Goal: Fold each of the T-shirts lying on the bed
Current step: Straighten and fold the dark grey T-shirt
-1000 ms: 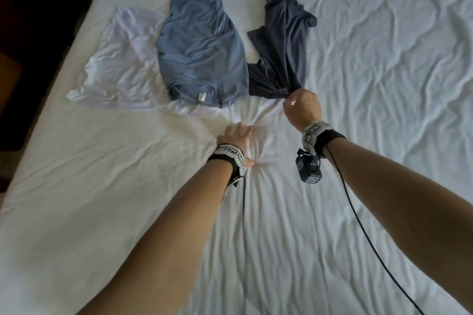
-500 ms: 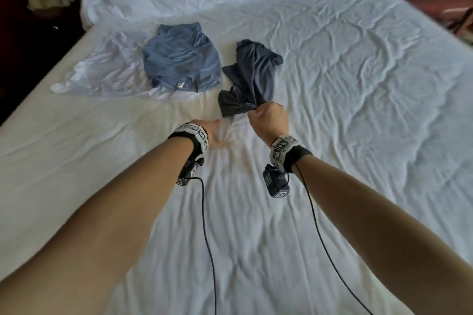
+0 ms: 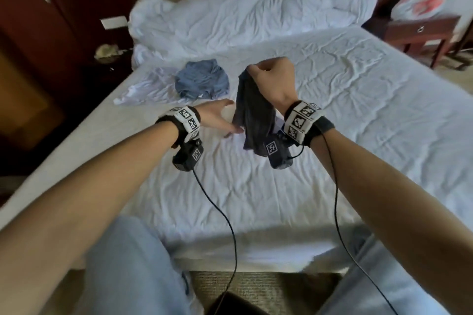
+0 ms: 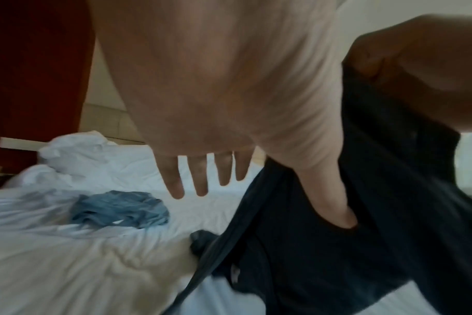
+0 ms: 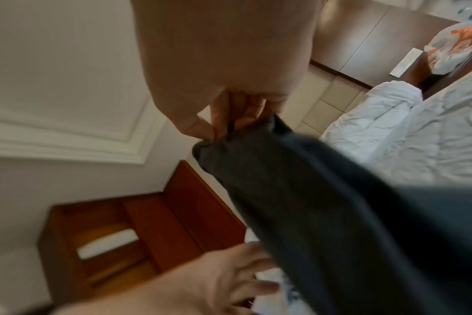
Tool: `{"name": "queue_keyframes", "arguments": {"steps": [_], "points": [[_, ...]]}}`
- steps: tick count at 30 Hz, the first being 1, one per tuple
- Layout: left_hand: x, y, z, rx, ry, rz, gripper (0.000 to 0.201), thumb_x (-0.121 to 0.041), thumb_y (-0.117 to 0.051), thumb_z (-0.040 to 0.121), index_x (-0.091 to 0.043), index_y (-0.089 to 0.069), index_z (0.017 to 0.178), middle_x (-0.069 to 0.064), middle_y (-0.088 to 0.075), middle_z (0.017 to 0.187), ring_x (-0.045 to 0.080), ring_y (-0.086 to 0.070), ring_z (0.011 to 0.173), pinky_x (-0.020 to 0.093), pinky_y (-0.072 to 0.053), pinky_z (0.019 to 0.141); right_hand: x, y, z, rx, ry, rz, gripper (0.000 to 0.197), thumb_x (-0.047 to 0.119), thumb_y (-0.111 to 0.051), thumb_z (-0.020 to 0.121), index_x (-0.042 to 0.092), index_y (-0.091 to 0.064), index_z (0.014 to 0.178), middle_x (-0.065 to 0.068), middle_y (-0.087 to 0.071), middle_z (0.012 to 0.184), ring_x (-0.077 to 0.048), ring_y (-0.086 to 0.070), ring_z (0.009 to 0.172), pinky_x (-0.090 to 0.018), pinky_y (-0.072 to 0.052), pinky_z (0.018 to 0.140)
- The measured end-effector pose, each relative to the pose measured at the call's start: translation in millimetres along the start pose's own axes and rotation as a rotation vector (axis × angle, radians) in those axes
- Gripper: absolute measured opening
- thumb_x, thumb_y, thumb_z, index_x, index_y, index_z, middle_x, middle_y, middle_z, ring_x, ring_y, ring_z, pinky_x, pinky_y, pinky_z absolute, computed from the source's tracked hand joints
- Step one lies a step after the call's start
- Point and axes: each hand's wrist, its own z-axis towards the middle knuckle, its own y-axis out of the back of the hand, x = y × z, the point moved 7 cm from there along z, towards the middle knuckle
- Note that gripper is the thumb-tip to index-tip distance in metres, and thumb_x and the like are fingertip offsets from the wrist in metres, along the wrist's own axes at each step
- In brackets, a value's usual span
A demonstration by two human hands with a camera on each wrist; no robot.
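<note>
My right hand is raised over the bed and pinches the top edge of a dark grey T-shirt, which hangs bunched down past my wrist. In the right wrist view its fingers nip the dark grey T-shirt hem. My left hand reaches in from the left with straight, spread fingers, its thumb touching the dark grey T-shirt. A light blue T-shirt lies crumpled on the bed, partly over a white T-shirt at the far left.
A rumpled white duvet is heaped at the head of the bed. A dark wood nightstand with a plastic bag stands at the back right, dark wood furniture along the left. My legs stand at the bed's near edge.
My right hand has lifted the dark grey T-shirt off the bed into the air. My left hand left the sheet and rose toward the hanging shirt. The head view tilted up.
</note>
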Motion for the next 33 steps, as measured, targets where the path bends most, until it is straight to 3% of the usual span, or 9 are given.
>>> {"name": "queue_keyframes", "arguments": {"steps": [5, 9, 14, 18, 21, 23, 26, 29, 33], "points": [[-49.3, -2.1, -20.7, -0.159, -0.220, -0.346, 0.035, -0.034, -0.077, 0.091, -0.013, -0.070, 0.118, 0.001, -0.074, 0.116, 0.009, -0.067, 0.101, 0.024, -0.050, 0.085, 45.6, 37.9, -15.4, 0.005, 0.090, 0.127, 0.035, 0.014, -0.066, 0.089, 0.028, -0.069, 0.057, 0.022, -0.060, 0.055, 0.008, -0.056, 0.059, -0.020, -0.045, 0.063], [-45.1, -14.3, -18.1, -0.344, -0.190, -0.559, 0.048, -0.043, -0.062, 0.088, 0.004, -0.066, 0.095, 0.015, -0.072, 0.090, 0.016, -0.062, 0.079, 0.035, -0.047, 0.075, 6.2, 40.8, -32.4, 0.077, -0.006, 0.153, 0.030, 0.027, -0.063, 0.094, 0.019, -0.073, 0.122, 0.008, -0.075, 0.111, -0.002, -0.070, 0.103, -0.036, -0.056, 0.098], [-43.2, -51.8, -19.7, -0.373, -0.156, -0.884, 0.029, -0.022, -0.057, 0.104, 0.004, -0.069, 0.109, 0.020, -0.074, 0.110, 0.020, -0.071, 0.097, 0.041, -0.056, 0.092, -84.6, 27.5, -81.1, 0.131, -0.148, 0.021, 0.063, 0.064, -0.064, 0.089, 0.031, -0.054, 0.142, 0.011, -0.062, 0.136, -0.008, -0.058, 0.125, -0.039, -0.051, 0.106], [-28.1, -74.6, -15.7, -0.400, -0.113, -1.029, 0.032, -0.027, -0.058, 0.105, 0.003, -0.070, 0.111, 0.021, -0.073, 0.111, 0.019, -0.071, 0.100, 0.043, -0.054, 0.098, -125.2, 6.0, -118.1, 0.166, -0.185, 0.101, 0.049, 0.060, -0.068, 0.089, 0.027, -0.063, 0.126, 0.012, -0.070, 0.117, -0.003, -0.066, 0.109, -0.032, -0.055, 0.097], [-11.4, -90.9, -15.2, -0.402, -0.089, -1.035, 0.033, -0.031, -0.060, 0.104, -0.001, -0.071, 0.109, 0.023, -0.073, 0.109, 0.027, -0.071, 0.104, 0.048, -0.054, 0.098, -131.2, -4.2, -126.1, 0.163, -0.115, 0.042, 0.027, 0.043, -0.073, 0.093, 0.020, -0.069, 0.107, 0.007, -0.074, 0.090, -0.002, -0.069, 0.081, -0.019, -0.053, 0.073], [-0.4, -102.2, -15.4, -0.386, -0.097, -1.064, 0.032, -0.033, -0.060, 0.103, -0.004, -0.072, 0.110, 0.021, -0.074, 0.109, 0.031, -0.071, 0.107, 0.047, -0.055, 0.097, -135.0, -8.4, -123.2, 0.163, -0.106, 0.012, 0.018, 0.036, -0.073, 0.094, 0.018, -0.069, 0.094, 0.002, -0.072, 0.078, -0.005, -0.065, 0.068, -0.024, -0.052, 0.064], [11.2, -106.6, -18.2, -0.388, -0.110, -1.058, 0.043, -0.039, -0.061, 0.102, 0.003, -0.067, 0.101, 0.016, -0.070, 0.090, 0.026, -0.067, 0.087, 0.037, -0.052, 0.081, -146.8, -4.4, -117.4, 0.122, -0.122, 0.049, 0.023, 0.036, -0.071, 0.095, 0.015, -0.068, 0.087, -0.009, -0.066, 0.070, -0.012, -0.057, 0.063, -0.039, -0.050, 0.061], [15.7, -97.3, -22.8, -0.430, -0.128, -1.016, 0.052, -0.042, -0.061, 0.101, 0.006, -0.051, 0.083, 0.009, -0.039, 0.076, 0.022, -0.040, 0.073, 0.032, -0.035, 0.069, -155.1, 11.0, -114.3, 0.042, -0.145, 0.080, 0.024, 0.038, -0.070, 0.095, 0.015, -0.070, 0.088, -0.009, -0.069, 0.072, -0.015, -0.059, 0.064, -0.041, -0.051, 0.059], [35.6, -81.4, -34.7, -0.611, -0.107, -1.015, 0.033, -0.026, -0.062, 0.103, -0.007, -0.061, 0.076, 0.001, -0.058, 0.071, 0.012, -0.053, 0.074, 0.028, -0.042, 0.069, -168.1, 46.3, -105.9, -0.181, -0.213, 0.200, 0.018, 0.018, -0.064, 0.099, 0.001, -0.068, 0.094, -0.004, -0.068, 0.074, -0.009, -0.062, 0.062, -0.027, -0.051, 0.058]]}}
